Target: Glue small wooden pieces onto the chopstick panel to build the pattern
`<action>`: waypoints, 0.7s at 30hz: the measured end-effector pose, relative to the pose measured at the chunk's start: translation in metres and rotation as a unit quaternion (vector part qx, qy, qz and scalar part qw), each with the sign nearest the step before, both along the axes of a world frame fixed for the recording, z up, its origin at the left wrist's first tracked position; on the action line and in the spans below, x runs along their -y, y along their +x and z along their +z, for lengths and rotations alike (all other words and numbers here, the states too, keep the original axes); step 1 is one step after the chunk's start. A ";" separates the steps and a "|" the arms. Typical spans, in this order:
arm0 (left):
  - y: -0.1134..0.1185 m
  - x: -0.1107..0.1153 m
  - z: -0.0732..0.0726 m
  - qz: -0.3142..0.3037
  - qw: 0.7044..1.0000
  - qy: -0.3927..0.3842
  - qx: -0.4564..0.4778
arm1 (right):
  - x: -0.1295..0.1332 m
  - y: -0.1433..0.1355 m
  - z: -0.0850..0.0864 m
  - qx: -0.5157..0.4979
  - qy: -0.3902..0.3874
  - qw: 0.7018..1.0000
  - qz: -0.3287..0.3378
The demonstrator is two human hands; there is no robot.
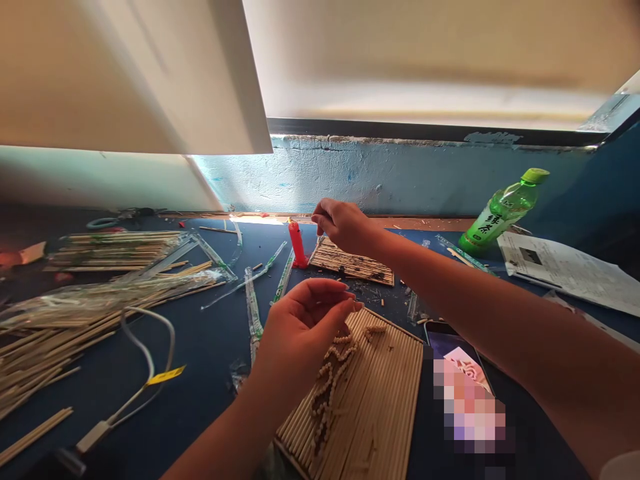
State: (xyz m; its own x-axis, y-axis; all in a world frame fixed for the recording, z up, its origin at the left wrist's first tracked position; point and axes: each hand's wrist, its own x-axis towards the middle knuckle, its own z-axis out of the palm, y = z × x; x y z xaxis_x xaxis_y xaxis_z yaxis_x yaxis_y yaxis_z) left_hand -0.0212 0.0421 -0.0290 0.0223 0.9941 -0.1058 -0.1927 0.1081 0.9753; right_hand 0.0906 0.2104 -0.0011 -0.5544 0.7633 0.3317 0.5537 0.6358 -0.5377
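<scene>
My left hand is closed in a pinch over the far left part of a panel of bamboo sticks; anything between its fingertips is too small to name. On that panel, small pale pieces form a wavy raised line, partly behind the hand. Farther off, my right hand pinches something tiny and pale just right of an upright red candle. Whether the candle burns I cannot tell. Below the right hand lies a smaller stick panel with dark marks.
Bundles of sticks and clear wrappers lie on the left, near a white cable. On the right are a green tea bottle, printed paper and a phone showing a picture. A blue wall stands behind.
</scene>
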 end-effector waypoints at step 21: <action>0.007 0.006 -0.002 -0.076 0.997 0.020 -0.022 | 0.001 -0.001 0.000 0.002 -0.002 1.000 0.002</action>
State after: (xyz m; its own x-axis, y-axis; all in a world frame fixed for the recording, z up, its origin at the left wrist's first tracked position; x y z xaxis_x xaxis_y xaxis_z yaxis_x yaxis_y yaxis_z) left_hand -0.0144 0.0361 -0.0307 0.1700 0.9829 -0.0708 -0.1333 0.0941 0.9866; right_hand 0.0899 0.2098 -0.0011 -0.5590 0.7621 0.3266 0.5535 0.6363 -0.5374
